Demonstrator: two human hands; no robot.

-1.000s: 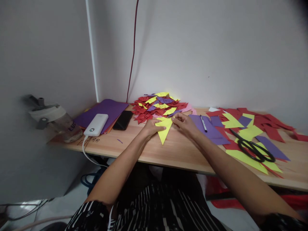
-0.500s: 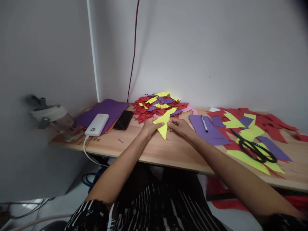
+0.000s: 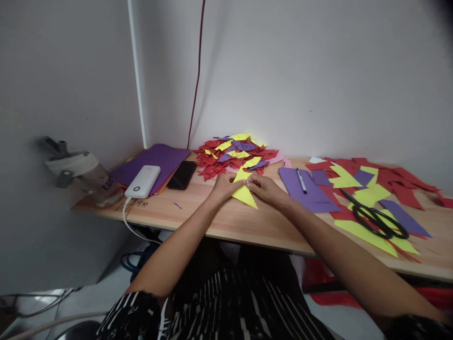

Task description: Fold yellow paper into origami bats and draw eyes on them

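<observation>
A piece of folded yellow paper (image 3: 245,194) is held just above the table, its lower corner pointing toward me and to the right. My left hand (image 3: 223,185) pinches its left side, thumb on top. On the other side, my right hand (image 3: 262,185) grips the right edge between thumb and fingers. Right behind both hands lies a heap of folded paper pieces (image 3: 212,163) in red, yellow, purple and pink. The fingers hide part of the paper's middle.
Purple sheets (image 3: 300,200) with a marker pen (image 3: 301,181) lie to the right, beside black-handled scissors (image 3: 380,221) on red and yellow scraps. Leftward are a phone (image 3: 182,175), a white power bank (image 3: 143,182) with cable, purple paper (image 3: 164,158) and a clear bottle (image 3: 101,186).
The yellow paper has turned in my hands: its lower tip, earlier pointing nearly straight down, now points down and to the right. Both hands keep hold of it.
</observation>
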